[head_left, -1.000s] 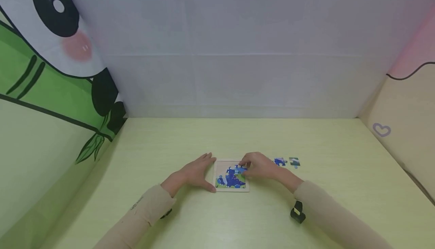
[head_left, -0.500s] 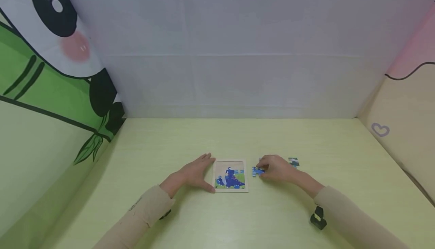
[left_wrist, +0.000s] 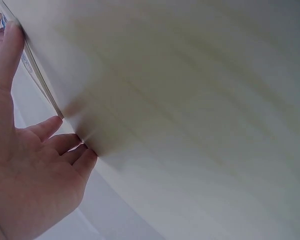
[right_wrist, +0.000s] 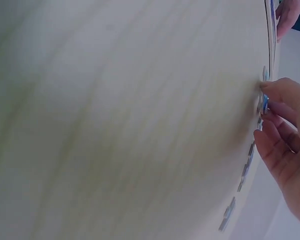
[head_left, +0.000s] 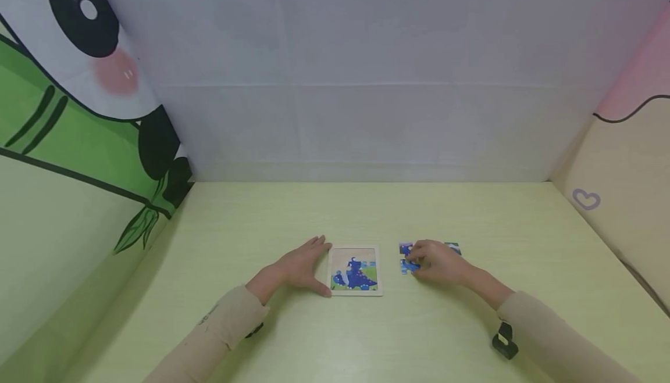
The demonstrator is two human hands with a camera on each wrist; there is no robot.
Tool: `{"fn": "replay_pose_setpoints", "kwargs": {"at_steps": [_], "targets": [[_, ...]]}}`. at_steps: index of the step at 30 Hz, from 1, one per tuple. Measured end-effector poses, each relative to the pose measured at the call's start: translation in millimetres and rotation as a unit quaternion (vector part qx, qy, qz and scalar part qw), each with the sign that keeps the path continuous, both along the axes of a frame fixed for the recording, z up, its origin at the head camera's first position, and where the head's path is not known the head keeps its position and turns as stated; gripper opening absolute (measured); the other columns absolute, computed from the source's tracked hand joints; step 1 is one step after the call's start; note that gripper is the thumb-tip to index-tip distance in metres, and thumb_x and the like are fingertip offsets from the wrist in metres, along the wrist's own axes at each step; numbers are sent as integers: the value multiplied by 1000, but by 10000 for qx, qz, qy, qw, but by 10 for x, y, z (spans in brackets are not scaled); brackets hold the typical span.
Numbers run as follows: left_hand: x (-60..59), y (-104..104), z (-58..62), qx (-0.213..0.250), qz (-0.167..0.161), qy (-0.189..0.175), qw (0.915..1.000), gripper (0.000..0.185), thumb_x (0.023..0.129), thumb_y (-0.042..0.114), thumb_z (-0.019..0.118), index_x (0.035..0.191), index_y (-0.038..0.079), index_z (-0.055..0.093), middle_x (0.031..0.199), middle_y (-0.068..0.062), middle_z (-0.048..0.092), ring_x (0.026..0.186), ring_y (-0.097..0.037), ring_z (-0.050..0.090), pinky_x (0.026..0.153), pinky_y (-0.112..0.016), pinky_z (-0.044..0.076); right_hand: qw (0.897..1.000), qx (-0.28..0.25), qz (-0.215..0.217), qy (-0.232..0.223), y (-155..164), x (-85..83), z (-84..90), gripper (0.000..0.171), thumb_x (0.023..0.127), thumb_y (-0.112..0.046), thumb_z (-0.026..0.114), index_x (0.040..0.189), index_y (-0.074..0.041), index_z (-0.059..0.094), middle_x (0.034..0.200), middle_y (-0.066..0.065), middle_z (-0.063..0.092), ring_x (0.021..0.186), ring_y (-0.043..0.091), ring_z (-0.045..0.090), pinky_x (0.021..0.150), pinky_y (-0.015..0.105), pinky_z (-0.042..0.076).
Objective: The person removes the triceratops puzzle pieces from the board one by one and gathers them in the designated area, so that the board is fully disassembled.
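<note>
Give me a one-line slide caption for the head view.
Left hand steadies the puzzle tray while the right hand pinches a loose blue piece beside it.

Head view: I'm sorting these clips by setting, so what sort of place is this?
Probably a child's play nook or a cloth-walled tabletop booth. A pale green table is walled by a panda cloth, and both hands work at a small jigsaw tray with loose pieces.

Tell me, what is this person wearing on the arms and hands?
Both arms wear long beige sleeves, the left sleeve with a small dark marking near its cuff. A black device with a yellowish spot sits at the right wrist, another dark one under the left. The hands are bare.
</note>
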State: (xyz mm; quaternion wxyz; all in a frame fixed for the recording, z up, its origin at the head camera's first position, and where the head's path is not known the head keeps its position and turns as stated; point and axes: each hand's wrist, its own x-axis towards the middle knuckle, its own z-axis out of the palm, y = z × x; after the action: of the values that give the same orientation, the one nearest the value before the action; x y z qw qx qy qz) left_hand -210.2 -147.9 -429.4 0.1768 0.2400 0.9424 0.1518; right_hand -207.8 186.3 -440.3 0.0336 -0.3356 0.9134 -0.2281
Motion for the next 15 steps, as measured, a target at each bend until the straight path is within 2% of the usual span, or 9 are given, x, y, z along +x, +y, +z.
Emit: {"fn": "replay_pose_setpoints", "kwargs": {"at_steps": [7,15], "targets": [[24,13,45,72,63,-55,9999,106,60,52,78,143,9,28,152,-12,17,140,-30,11,112,-47,19,9999,-94,53,-76,36,-7,3,25,76,-11,71,100,-3,70,91,2,62,75,8,53,63,20,47],[19,12,33,38,49,-41,10000,106,60,53,78,143,9,28,152,-12,17,140,-30,11,112,-47,20,9998,-79,4,-161,37,-18,-12,27,76,-13,72,101,-3,70,92,0,61,74,7,50,61,17,43]]}}
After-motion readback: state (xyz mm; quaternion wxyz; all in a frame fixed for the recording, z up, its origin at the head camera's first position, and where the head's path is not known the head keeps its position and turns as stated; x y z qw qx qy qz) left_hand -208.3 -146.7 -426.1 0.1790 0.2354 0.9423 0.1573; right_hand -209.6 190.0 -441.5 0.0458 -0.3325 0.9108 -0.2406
